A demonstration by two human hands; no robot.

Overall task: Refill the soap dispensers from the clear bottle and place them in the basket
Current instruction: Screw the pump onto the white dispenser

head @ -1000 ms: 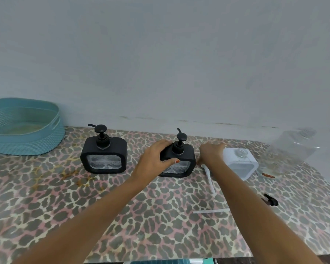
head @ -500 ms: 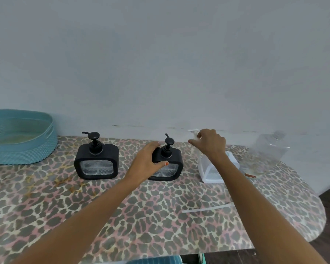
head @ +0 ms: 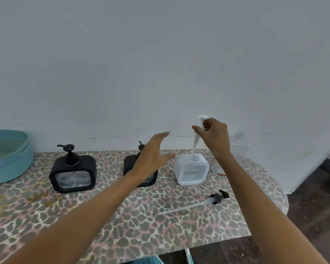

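1. Right hand: fingers and thumb pinch the head of the white pump, held up above the table.
2. Key relation: the white dispenser stands directly below that grip, toward the far right of the table. The pump's long axis runs nearly vertical, with a slight tilt. Its tube points down, with the tip at the dispenser's neck. How deep it sits, I cannot tell.
3. Judgement: the coming move runs straight along that axis, so the body below must not shift.
4. Left hand: fingers spread and grasping nothing. It hovers in front of the middle black dispenser, just left of the white one, and is the nearer hand to steady it.
5. Left black dispenser stands pump-on, further left. The basket is at the far left edge, well apart.
6. Clear bottle: far right, behind the right forearm and partly hidden.
7. A loose black pump lies flat, near right.
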